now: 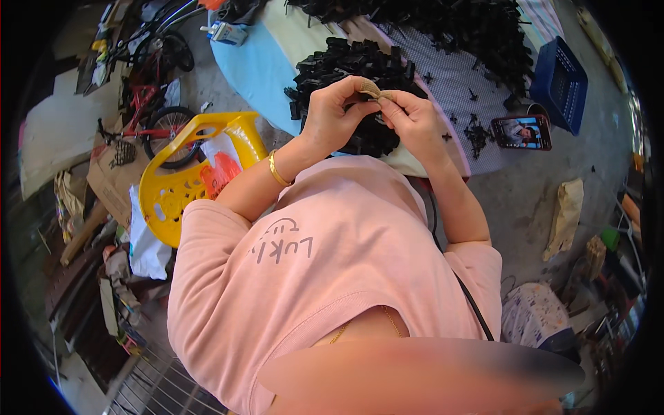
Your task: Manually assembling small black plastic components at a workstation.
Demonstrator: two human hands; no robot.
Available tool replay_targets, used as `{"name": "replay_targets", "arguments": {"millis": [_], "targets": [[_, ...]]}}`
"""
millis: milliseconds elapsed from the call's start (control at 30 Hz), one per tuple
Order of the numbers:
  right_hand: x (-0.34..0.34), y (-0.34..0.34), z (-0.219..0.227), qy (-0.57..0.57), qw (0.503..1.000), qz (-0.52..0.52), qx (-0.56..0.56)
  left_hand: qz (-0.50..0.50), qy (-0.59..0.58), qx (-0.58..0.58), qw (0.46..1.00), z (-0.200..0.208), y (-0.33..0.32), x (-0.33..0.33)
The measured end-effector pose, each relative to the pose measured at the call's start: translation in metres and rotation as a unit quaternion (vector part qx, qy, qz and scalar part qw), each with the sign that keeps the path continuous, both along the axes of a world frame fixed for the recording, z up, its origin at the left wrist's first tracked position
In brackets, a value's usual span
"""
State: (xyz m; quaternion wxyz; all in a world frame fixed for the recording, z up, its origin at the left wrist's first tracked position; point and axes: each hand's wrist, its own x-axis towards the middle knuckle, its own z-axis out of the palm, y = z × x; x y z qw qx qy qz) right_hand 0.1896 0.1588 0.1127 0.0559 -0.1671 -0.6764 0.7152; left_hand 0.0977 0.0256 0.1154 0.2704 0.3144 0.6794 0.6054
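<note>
Both hands meet above a heap of small black plastic-looking parts point(346, 59) on the cloth-covered table. A small tan, ribbed piece point(370, 88), like a finger sleeve or wrapped tape, shows at the index fingertip of my left hand point(337, 111). The left thumb and fingers are bent together around it. The thumb and index finger of my right hand point(413, 123) pinch its end, touching the left fingertips. Whether the tan piece sits on the finger or only between the fingers, I cannot tell. Some of the heap lies hidden behind my hands.
A larger pile of black parts point(463, 34) covers the table's far side. A phone point(522, 132) with a lit screen and a blue plastic basket point(559, 86) are at the right. At the left stand a yellow chair point(162, 200) and a red bicycle point(142, 100).
</note>
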Motion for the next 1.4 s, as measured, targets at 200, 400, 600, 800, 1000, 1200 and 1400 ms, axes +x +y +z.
{"name": "replay_targets", "arguments": {"millis": [200,400,600,800,1000,1200,1400], "targets": [[-0.010,-0.021,-0.004,0.034,0.989,-0.140,0.021,-0.028,0.106,-0.047,0.993,0.003,-0.007,-0.034],[-0.013,-0.036,0.013,-0.025,0.964,-0.172,0.201,-0.216,0.117,-0.105,0.964,0.018,-0.008,-0.048],[0.001,0.007,0.012,0.025,0.995,-0.076,-0.057,-0.322,-0.363,0.078,0.871,0.016,-0.009,-0.071],[0.002,0.031,0.011,0.080,0.996,-0.023,-0.024,-0.192,-0.478,0.104,0.851,0.000,0.018,-0.028],[0.015,0.041,0.009,0.087,0.996,0.016,-0.008,-0.135,-0.390,0.053,0.909,0.005,0.028,0.002],[0.023,0.039,0.001,0.059,0.993,-0.045,0.097,-0.046,-0.203,0.026,0.978,0.010,0.032,0.010],[0.019,0.020,0.007,0.045,0.990,-0.040,0.129,-0.064,-0.148,0.002,0.987,0.009,0.021,-0.002]]}}
